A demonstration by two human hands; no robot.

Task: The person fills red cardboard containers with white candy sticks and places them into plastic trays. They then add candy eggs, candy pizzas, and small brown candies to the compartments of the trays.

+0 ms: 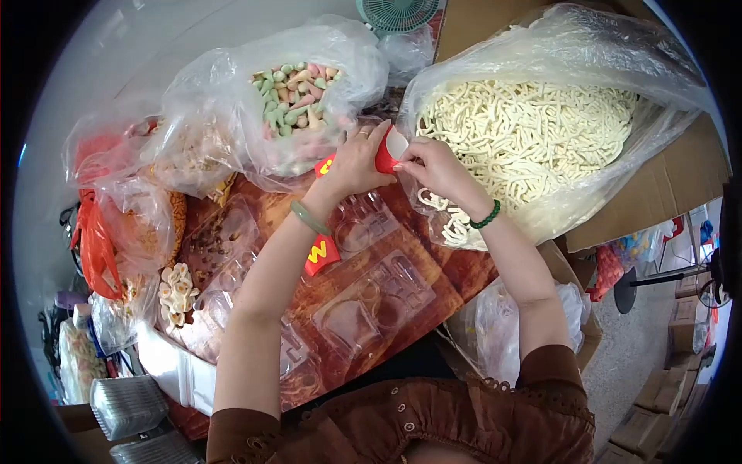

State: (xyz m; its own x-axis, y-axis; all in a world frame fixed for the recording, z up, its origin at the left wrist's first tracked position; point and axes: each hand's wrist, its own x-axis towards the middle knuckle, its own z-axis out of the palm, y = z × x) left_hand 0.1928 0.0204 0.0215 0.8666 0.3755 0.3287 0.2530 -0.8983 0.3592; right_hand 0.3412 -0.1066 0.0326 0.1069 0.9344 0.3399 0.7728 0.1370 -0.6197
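Observation:
A small red fries carton with a pale inside is held above the table, its mouth tilted toward the right. My left hand, with a pale green bangle at the wrist, is wrapped around it. The fingers of my right hand pinch the carton's right edge; a dark green bead bracelet is on that wrist. Part of another red and yellow carton shows beside my left hand, and a further one lies below my left forearm. To the right, a big clear bag holds a heap of cream-coloured fry-like strips.
Clear plastic trays with moulded hollows lie on the reddish-brown table. A bag of pastel cone-shaped pieces stands behind. White egg-like pieces lie at left, near stacked clear containers. A green fan is at the back.

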